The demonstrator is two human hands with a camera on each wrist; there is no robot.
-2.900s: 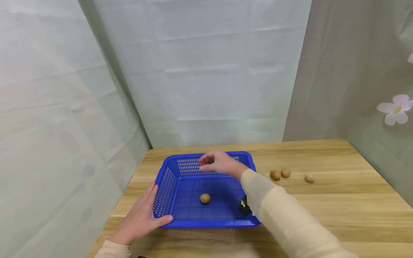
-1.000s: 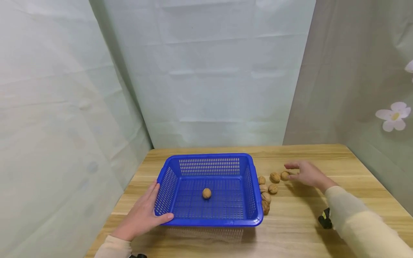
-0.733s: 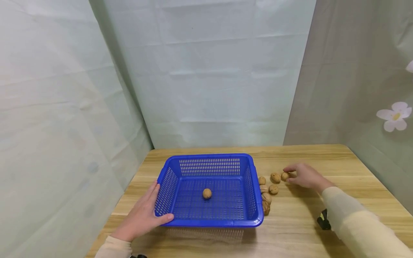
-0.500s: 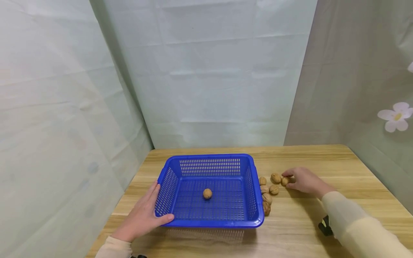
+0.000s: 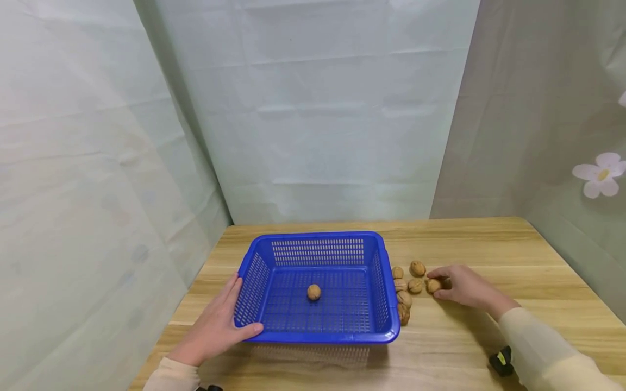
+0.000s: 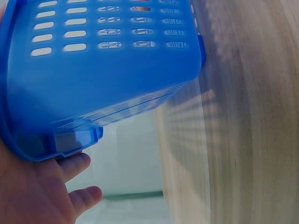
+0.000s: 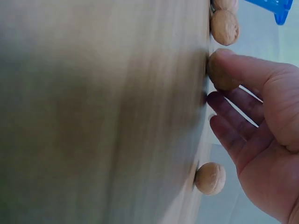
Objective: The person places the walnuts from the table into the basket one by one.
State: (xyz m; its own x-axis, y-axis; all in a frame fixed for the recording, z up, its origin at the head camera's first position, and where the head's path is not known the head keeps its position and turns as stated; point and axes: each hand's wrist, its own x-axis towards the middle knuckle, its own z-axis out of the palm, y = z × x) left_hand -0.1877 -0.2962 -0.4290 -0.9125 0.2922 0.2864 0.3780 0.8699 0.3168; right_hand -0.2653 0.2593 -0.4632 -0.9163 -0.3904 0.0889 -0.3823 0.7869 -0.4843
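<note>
A blue plastic basket [image 5: 318, 338] with slotted walls stands on the wooden table, one walnut [image 5: 314, 292] lying on its floor. My left hand [image 5: 212, 326] rests against the basket's near left corner, thumb spread along the front rim, fingers straight by the left side. Right of the basket, my right hand [image 5: 464, 288] pinches a walnut [image 7: 219, 77] between thumb and fingers, down at the tabletop. Close by lie two loose walnuts, one farther back [image 5: 418, 268] and one to the left [image 5: 415, 285].
Several more walnuts [image 5: 404, 298] sit in a row along the basket's right wall. Another walnut [image 7: 211, 178] shows beyond my right hand in the right wrist view, hidden in the head view. Pale curtains [image 5: 323, 125] hang behind and beside the table [image 5: 489, 239].
My right hand went from above the basket to the walnuts on the right, took one and drew it nearer along the table. My left hand stayed at the corner.
</note>
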